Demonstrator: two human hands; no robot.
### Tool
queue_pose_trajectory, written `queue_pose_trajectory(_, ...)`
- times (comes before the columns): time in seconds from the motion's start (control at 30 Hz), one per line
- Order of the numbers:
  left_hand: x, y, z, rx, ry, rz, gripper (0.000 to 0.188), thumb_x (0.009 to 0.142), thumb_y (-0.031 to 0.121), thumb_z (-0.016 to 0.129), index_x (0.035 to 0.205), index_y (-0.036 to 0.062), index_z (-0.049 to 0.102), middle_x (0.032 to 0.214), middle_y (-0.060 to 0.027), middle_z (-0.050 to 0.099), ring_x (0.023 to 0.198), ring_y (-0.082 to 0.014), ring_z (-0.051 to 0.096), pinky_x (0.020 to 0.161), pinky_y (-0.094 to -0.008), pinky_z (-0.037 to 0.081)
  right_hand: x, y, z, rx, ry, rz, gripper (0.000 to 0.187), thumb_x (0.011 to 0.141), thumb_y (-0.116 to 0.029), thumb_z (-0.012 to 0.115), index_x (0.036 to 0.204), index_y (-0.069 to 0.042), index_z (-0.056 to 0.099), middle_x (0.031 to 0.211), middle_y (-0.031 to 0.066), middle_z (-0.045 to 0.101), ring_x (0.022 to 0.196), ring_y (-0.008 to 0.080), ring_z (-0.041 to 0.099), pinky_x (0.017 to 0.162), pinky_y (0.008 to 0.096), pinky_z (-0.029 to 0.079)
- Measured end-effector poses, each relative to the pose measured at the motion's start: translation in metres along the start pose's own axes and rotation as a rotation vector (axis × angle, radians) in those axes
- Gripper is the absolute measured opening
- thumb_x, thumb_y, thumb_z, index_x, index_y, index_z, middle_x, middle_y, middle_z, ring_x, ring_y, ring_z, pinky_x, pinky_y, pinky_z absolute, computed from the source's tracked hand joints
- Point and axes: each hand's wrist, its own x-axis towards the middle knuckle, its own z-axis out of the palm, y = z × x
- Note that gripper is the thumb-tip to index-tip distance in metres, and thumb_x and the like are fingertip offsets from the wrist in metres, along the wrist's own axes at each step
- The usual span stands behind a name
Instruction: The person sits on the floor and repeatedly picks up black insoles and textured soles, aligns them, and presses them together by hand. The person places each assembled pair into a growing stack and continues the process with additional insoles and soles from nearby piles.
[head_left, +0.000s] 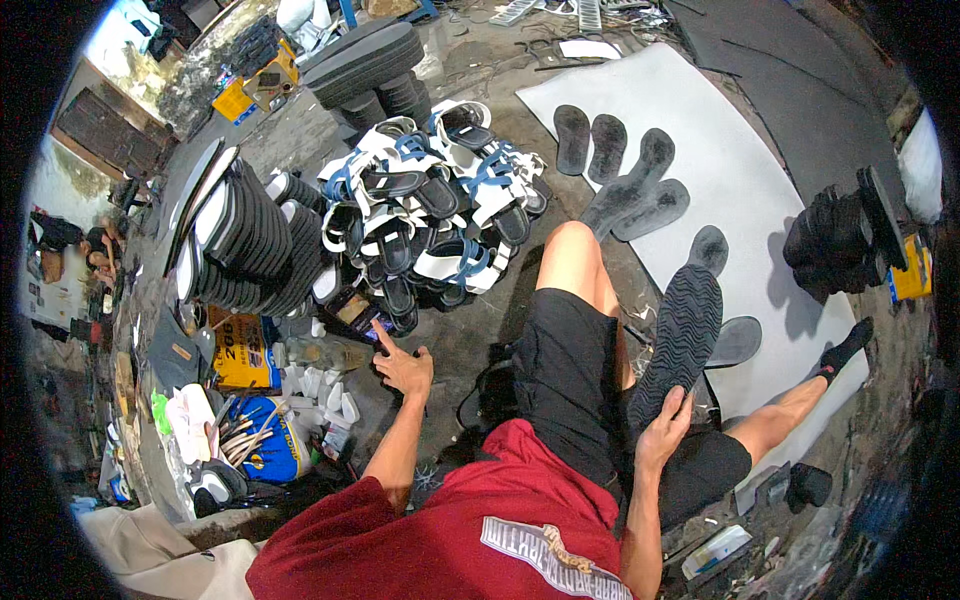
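Note:
My right hand [664, 428] grips the heel end of a black shoe sole [684, 335], its wavy tread facing up, over my right thigh. Away to the left, my left hand [404, 370] reaches out with its fingers apart and holds nothing. Its index finger points at a phone [355, 314] with a lit screen and appears to touch it. The phone lies by a heap of white, black and blue sandals [420, 200]. Several dark soles [647, 205] are spread on a pale sheet [740, 130] beyond my knees.
Stacked soles [245, 240] rise left of the sandals, and more soles [365, 65] are piled behind. A dark stack [835, 240] stands at the right. Near my left arm are a yellow box [240, 350], small white bottles [325, 395] and a blue bag [285, 455] with sticks.

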Motion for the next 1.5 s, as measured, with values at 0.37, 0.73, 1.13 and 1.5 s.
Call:
queue_pose_trajectory(0.37, 0.016, 0.029, -0.019, 0.062, -0.132, -0.043, 0.154, 0.077, 0.017, 0.096, 0.17, 0.044, -0.023, 0.134, -0.0418, 0.055, 0.124, -0.0557, 0.06, 0.104, -0.0616, 0.055, 0.001, -0.01, -0.002, -0.042, 0.026, 0.052, 0.077, 0.116, -0.046, 0.051, 0.153, 0.021, 0.044, 0.151, 0.0363, 0.057, 0.142, 0.0405, 0.057, 0.121, 0.0429, 0.041)
queue_pose_trajectory(0.73, 0.029, 0.007, -0.007, 0.011, -0.103, 0.101, 0.155, 0.073, 0.015, 0.098, 0.172, 0.0369, -0.02, 0.133, -0.0476, 0.055, 0.12, -0.0595, 0.063, 0.105, -0.0619, 0.053, 0.0, -0.015, -0.007, -0.03, 0.04, 0.101, 0.077, 0.115, -0.049, 0.052, 0.149, 0.02, 0.049, 0.149, 0.0388, 0.058, 0.141, 0.0454, 0.057, 0.12, 0.0463, 0.041)
queue_pose_trajectory(1.13, -0.002, 0.02, 0.014, -0.281, 0.446, 0.488, 0.087, 0.088, 0.012, 0.077, 0.161, -0.0046, 0.032, 0.151, -0.0324, 0.045, 0.13, -0.0524, 0.053, 0.108, -0.058, 0.049, 0.019, -0.001, -0.028, 0.084, 0.135, 0.218, 0.08, 0.111, -0.052, 0.059, 0.146, 0.02, 0.053, 0.148, 0.0408, 0.058, 0.144, 0.0476, 0.055, 0.123, 0.0491, 0.039)
queue_pose_trajectory(1.5, -0.014, 0.033, 0.002, -0.102, 0.102, -0.053, 0.123, 0.082, 0.008, 0.086, 0.173, 0.0318, 0.007, 0.148, -0.0391, 0.038, 0.131, -0.0568, 0.049, 0.11, -0.0613, 0.046, 0.019, -0.001, -0.021, 0.225, 0.107, 0.259, 0.077, 0.113, -0.046, 0.057, 0.155, 0.018, 0.044, 0.157, 0.0301, 0.054, 0.146, 0.0358, 0.051, 0.126, 0.0424, 0.034)
